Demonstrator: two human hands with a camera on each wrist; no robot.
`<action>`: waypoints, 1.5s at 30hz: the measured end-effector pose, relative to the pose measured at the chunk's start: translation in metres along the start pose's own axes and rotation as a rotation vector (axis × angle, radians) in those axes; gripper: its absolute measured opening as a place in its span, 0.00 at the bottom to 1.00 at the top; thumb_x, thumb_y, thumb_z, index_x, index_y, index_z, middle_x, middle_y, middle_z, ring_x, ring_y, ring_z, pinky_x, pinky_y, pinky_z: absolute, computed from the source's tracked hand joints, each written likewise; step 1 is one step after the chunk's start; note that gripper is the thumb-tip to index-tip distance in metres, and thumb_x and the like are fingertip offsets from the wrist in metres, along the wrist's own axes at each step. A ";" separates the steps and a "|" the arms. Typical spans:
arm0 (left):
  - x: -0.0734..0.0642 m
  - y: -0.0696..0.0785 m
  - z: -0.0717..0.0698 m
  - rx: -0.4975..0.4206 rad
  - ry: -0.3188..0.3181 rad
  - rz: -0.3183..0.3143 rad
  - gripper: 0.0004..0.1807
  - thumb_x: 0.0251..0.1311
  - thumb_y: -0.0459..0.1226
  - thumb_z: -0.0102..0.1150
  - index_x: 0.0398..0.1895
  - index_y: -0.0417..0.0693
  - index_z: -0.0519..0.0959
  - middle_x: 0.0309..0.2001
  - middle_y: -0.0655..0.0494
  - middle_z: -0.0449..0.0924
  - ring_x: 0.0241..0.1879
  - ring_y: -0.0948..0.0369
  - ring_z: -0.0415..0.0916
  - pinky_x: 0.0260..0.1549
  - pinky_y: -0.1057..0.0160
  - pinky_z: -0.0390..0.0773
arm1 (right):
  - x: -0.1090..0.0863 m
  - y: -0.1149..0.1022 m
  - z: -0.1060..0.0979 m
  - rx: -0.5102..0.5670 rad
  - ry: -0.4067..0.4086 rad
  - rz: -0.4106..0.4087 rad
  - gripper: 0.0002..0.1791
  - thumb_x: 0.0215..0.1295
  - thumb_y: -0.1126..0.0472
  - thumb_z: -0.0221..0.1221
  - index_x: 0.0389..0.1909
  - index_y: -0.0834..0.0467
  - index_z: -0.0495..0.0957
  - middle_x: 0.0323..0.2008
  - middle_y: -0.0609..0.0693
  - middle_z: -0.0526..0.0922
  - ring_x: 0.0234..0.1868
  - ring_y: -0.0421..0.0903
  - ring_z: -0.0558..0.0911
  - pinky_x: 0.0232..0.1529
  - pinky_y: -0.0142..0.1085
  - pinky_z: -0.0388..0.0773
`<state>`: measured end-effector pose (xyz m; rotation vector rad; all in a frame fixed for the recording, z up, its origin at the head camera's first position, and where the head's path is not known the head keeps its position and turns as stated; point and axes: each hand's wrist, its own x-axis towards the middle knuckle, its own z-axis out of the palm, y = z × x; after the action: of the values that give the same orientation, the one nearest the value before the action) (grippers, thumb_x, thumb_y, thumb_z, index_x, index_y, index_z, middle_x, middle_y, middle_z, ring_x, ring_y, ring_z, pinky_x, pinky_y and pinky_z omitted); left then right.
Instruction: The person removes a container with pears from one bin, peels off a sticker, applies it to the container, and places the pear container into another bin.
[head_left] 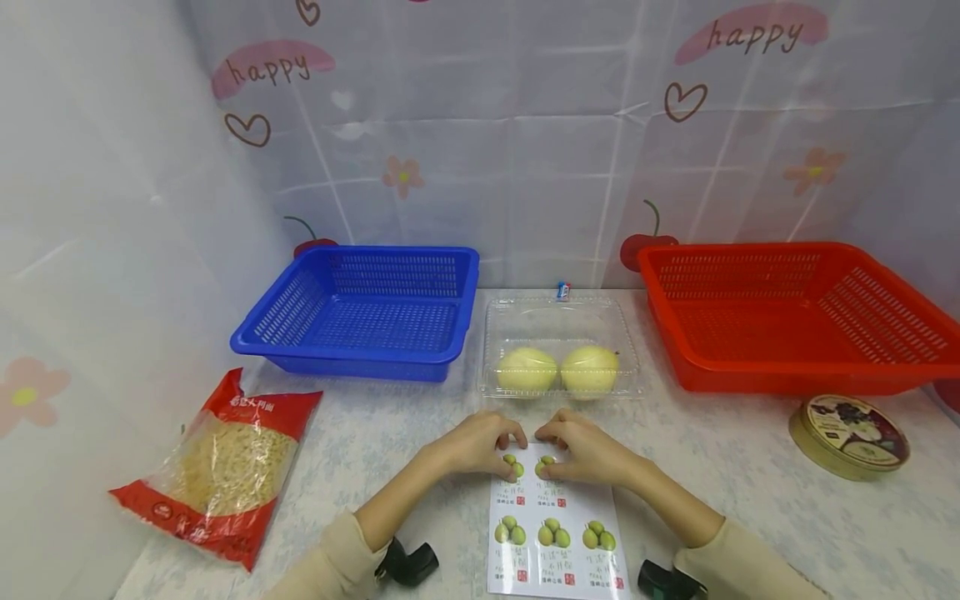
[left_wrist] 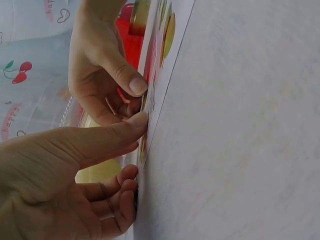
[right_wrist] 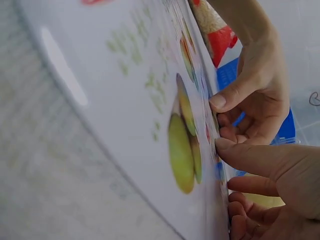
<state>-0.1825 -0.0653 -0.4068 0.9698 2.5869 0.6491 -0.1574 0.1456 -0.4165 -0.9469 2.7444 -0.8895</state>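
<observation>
A white sheet of fruit stickers [head_left: 551,510] lies flat on the table, printed with rows of green fruit and small red stamps. My left hand [head_left: 480,443] is at its upper left, thumb on the printed face and fingers curled at the far edge. Opposite, my right hand [head_left: 588,450] pinches near the same edge, its thumb beside a fruit picture. The wrist views show both thumb tips close together on the sheet [right_wrist: 135,100]. Just beyond the hands sits a clear lidded plastic box [head_left: 555,321] with two pale yellow-green round fruits [head_left: 589,370].
Back left stands a blue basket [head_left: 352,362], back right a red basket [head_left: 795,377]. A red-ended bag of dry pasta [head_left: 232,467] lies at left. A round tin [head_left: 851,437] rests before the red basket. Behind the box is a small blue packet [head_left: 563,290].
</observation>
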 end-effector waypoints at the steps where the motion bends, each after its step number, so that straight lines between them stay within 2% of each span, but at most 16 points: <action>1: 0.000 0.000 0.000 0.000 -0.001 0.000 0.20 0.40 0.40 0.75 0.40 0.51 0.82 0.29 0.61 0.74 0.33 0.65 0.69 0.33 0.69 0.69 | 0.000 0.000 0.000 0.002 0.001 0.003 0.23 0.50 0.57 0.70 0.45 0.66 0.79 0.36 0.48 0.74 0.34 0.42 0.72 0.35 0.31 0.71; 10: -0.001 0.001 0.000 -0.024 -0.002 -0.006 0.21 0.38 0.40 0.76 0.40 0.50 0.82 0.28 0.61 0.73 0.31 0.66 0.67 0.30 0.70 0.68 | 0.001 0.000 -0.001 0.013 0.001 0.016 0.20 0.49 0.58 0.70 0.42 0.65 0.81 0.34 0.47 0.75 0.34 0.42 0.71 0.34 0.31 0.71; 18: -0.001 0.002 -0.001 -0.004 -0.016 -0.017 0.25 0.36 0.41 0.78 0.42 0.51 0.81 0.29 0.61 0.73 0.31 0.67 0.67 0.31 0.70 0.68 | 0.001 0.001 -0.001 0.023 0.004 -0.006 0.18 0.50 0.58 0.70 0.40 0.63 0.82 0.34 0.47 0.75 0.34 0.42 0.72 0.34 0.31 0.71; 30: -0.001 0.001 0.000 0.007 -0.018 -0.005 0.26 0.35 0.42 0.78 0.42 0.51 0.81 0.29 0.62 0.73 0.31 0.66 0.68 0.32 0.70 0.68 | 0.001 0.002 0.000 0.023 0.002 -0.051 0.14 0.50 0.58 0.70 0.37 0.61 0.84 0.34 0.46 0.75 0.33 0.41 0.71 0.33 0.31 0.70; 39: 0.000 0.000 0.000 0.008 -0.013 0.004 0.25 0.34 0.42 0.78 0.41 0.51 0.81 0.29 0.61 0.73 0.31 0.66 0.67 0.32 0.70 0.67 | 0.001 0.003 0.001 0.026 0.012 -0.044 0.10 0.50 0.60 0.70 0.33 0.58 0.84 0.34 0.44 0.75 0.33 0.41 0.72 0.34 0.30 0.71; 45: -0.001 0.000 0.001 0.008 -0.015 0.004 0.25 0.35 0.41 0.78 0.41 0.51 0.81 0.29 0.61 0.73 0.31 0.66 0.67 0.31 0.70 0.67 | 0.001 0.004 0.001 0.026 0.011 -0.059 0.13 0.49 0.61 0.70 0.38 0.60 0.84 0.33 0.45 0.76 0.32 0.40 0.71 0.33 0.30 0.70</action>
<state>-0.1816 -0.0652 -0.4071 0.9795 2.5768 0.6309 -0.1601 0.1465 -0.4191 -1.0268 2.7203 -0.9397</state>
